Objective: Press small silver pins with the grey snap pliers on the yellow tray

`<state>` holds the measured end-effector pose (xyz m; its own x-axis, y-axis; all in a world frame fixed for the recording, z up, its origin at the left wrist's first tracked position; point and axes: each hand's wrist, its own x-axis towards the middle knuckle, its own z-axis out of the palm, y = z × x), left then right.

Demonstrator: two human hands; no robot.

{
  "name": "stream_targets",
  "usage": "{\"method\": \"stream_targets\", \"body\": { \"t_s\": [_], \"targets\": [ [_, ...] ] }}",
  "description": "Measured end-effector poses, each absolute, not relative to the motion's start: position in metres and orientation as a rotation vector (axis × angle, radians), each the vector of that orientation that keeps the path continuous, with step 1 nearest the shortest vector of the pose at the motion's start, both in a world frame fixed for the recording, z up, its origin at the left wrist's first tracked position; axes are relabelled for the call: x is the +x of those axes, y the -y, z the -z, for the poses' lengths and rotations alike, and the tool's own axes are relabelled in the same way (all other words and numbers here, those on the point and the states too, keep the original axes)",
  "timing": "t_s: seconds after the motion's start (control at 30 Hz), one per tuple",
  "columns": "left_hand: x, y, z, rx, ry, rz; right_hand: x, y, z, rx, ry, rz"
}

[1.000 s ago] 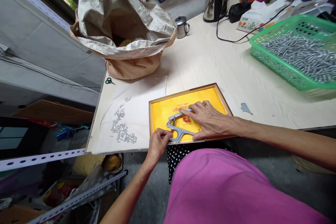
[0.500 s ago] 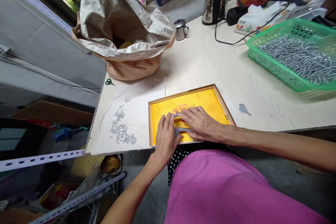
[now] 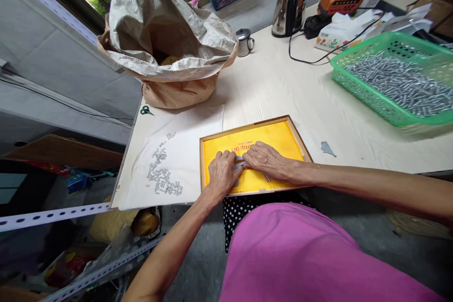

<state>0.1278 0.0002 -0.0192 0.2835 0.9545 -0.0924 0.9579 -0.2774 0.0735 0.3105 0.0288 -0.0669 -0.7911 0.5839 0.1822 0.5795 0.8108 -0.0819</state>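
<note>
A grey metal plier-like tool (image 3: 239, 163) lies in the yellow-lined wooden tray (image 3: 283, 134) at the front of the pale table (image 3: 283, 85). The left hand (image 3: 221, 173) covers it palm down, and I cannot tell whether it grips. The right hand (image 3: 268, 160) rests on it with fingers stretched flat.

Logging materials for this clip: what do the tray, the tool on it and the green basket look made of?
Tray: wood-like brown rim, matte yellow printed liner, perhaps cloth. Tool: dull grey, probably metal, mostly covered. Basket: glossy green perforated plastic.
</note>
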Motion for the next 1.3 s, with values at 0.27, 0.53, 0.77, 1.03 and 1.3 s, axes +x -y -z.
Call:
{"method": "stream_targets", "body": {
  "t_s": [0.27,0.53,0.77,1.03,1.3],
  "targets": [
    [0.119,-0.002,0.029,2.429,-1.742,-0.190,0.318,-0.038,0.056,-1.018,2.676,-0.071],
    [0.133,0.015,0.027,2.686,-1.356,-0.391,0.348,-0.079,0.056,-1.079,2.606,-0.260],
    [0.097,0.019,0.001,2.583,-1.611,-0.470,0.370,-0.106,0.064,-0.972,2.551,-0.325],
    [-0.038,0.040,0.003,1.791,-2.601,0.280,0.394,-0.099,0.080,-0.985,2.473,-0.442],
    [-0.061,0.041,0.014,1.726,-2.437,0.198,0.383,-0.095,0.079,-1.019,2.462,-0.428]
  ]
}}
